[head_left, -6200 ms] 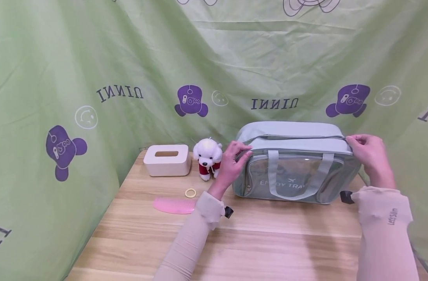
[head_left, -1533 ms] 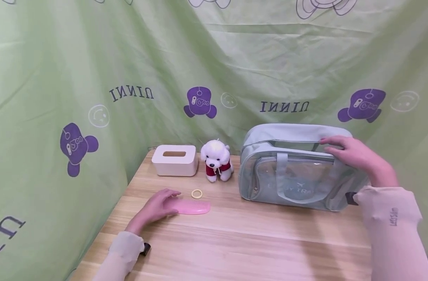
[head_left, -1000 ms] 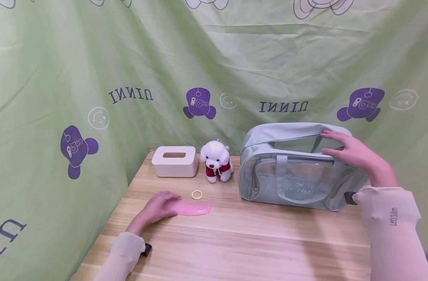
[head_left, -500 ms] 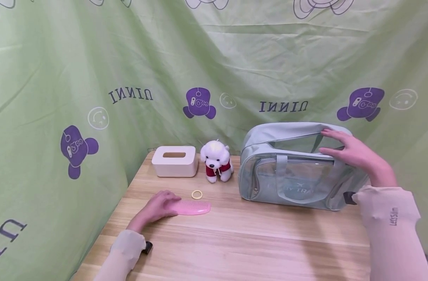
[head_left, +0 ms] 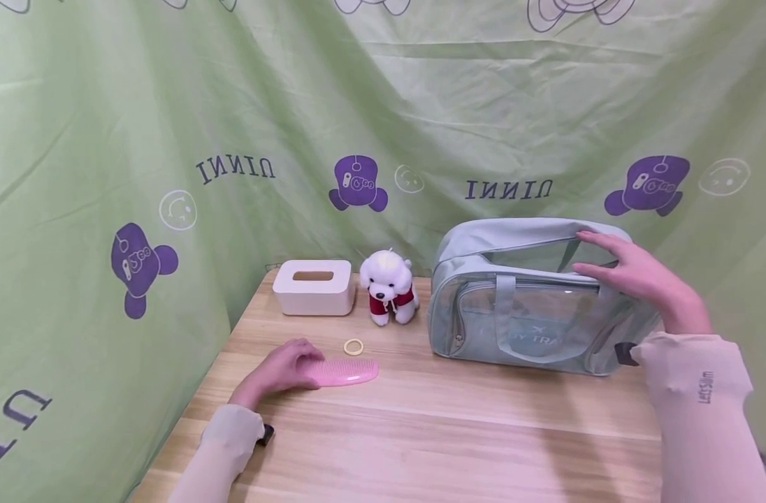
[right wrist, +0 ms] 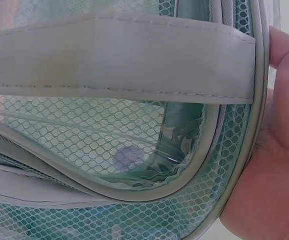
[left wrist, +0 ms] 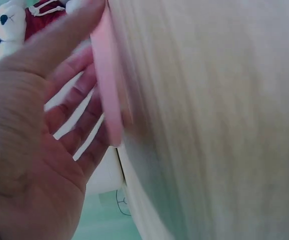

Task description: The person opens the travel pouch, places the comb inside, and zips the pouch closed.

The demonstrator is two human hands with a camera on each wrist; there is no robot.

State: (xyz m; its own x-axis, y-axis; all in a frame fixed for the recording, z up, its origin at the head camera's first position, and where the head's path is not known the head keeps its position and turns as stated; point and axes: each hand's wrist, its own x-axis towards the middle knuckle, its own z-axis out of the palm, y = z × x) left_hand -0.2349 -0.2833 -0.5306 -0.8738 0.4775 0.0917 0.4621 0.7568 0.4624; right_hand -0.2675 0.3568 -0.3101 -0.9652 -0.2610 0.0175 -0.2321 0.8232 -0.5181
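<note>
One comb (head_left: 345, 373), pinched in left hand (head_left: 282, 367)

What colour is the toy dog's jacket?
The toy dog's jacket is dark red; it shows best in the head view.

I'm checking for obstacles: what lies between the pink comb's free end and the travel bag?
Only bare tabletop, as the head view shows. The yellow ring and plush dog sit farther back, off the straight line from comb to bag.

bright, soft light casts a faint shadow across the table (head_left: 421, 433), left wrist view blurred.
</note>
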